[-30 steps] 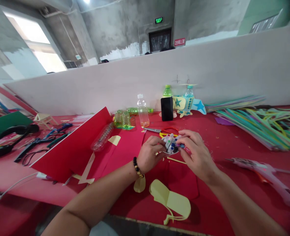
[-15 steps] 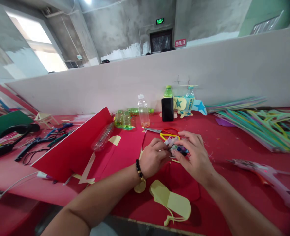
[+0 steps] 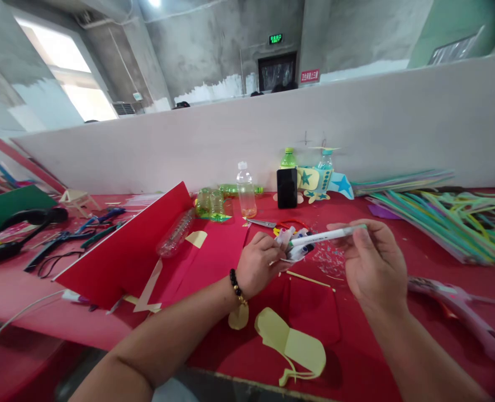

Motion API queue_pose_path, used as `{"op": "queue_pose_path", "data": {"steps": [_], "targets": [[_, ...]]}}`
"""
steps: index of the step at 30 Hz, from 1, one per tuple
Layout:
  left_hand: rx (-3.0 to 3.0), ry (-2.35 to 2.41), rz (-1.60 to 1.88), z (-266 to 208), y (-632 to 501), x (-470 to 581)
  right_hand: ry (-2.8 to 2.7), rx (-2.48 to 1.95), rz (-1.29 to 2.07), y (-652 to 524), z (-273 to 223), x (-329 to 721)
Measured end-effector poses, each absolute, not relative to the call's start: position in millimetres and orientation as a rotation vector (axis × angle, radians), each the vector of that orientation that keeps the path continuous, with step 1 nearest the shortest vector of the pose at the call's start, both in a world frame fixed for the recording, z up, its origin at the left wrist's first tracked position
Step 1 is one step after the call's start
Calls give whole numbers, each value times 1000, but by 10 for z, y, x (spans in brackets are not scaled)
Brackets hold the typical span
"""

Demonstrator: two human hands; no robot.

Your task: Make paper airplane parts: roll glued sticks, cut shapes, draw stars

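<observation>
My left hand (image 3: 261, 261) is closed on a bundle of marker pens (image 3: 300, 252) with white barrels and coloured ends. Between the thumb and fingers of my right hand (image 3: 375, 262) is the end of one white marker pen (image 3: 327, 237) with a green end. It slants up to the right out of the bundle, its other end still among the pens. Scissors (image 3: 264, 223) with red and yellow handles lie just behind the bundle. Pale yellow paper cutouts (image 3: 304, 347) rest near the table's front edge, in front of my hands.
Behind my hands stand a clear bottle (image 3: 246, 192), a black phone (image 3: 286, 188) and a decorated bottle plane (image 3: 325, 176). A pink glue gun (image 3: 461, 304) and a heap of coloured strips (image 3: 444, 220) lie right. A red board (image 3: 134, 245) leans at left.
My right hand has moved right, away from the bundle, drawing one white marker partly out. My left hand stays in nearly the same place, holding the other pens.
</observation>
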State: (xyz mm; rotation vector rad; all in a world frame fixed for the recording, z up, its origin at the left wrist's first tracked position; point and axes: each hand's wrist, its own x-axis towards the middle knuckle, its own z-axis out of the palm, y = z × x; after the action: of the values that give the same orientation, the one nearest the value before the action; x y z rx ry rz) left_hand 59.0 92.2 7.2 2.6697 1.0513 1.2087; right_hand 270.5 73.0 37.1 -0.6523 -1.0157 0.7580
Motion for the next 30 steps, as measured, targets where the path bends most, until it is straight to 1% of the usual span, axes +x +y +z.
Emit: {"op": "queue_pose_path", "data": {"steps": [4, 14, 20, 26, 30], "targets": [[2571, 1120, 1273, 56, 971, 561, -894, -554, 887, 790, 354, 2741], [2323, 1577, 1371, -28, 1401, 415, -873, -600, 1030, 823, 323, 2755], [2331, 1653, 1378, -52, 1534, 371, -936, -747, 1104, 783, 334, 2728], [2356, 1626, 1351, -81, 1528, 362, -1047, -668, 1367, 689, 402, 2698], [2337, 1640, 1401, 60, 1391, 354, -1159, -692, 1523, 653, 402, 2697]]}}
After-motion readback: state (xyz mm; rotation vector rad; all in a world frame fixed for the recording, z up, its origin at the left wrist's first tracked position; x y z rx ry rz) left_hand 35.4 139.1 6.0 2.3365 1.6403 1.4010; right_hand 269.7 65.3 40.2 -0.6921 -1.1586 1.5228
